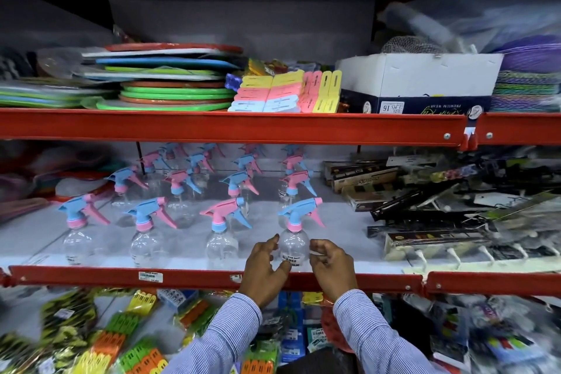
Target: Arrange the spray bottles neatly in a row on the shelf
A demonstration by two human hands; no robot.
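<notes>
While both hands flank it, the front-right spray bottle [294, 244] stands upright at the front edge of the middle shelf [212, 279], about 6 o'clock in view. Left hand [264, 267], at the bottle's 8 o'clock, has fingers curled loosely open, thumb touching the clear body. Right hand [332, 264], at 4 o'clock, is likewise open, fingertips just beside the bottle; contact cannot be confirmed. Three more front-row bottles [147, 229] stand toward 9 o'clock, further rows behind.

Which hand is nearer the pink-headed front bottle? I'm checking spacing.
Left. The left hand is just right of the pink-headed bottle; the right hand lies farther right.
</notes>
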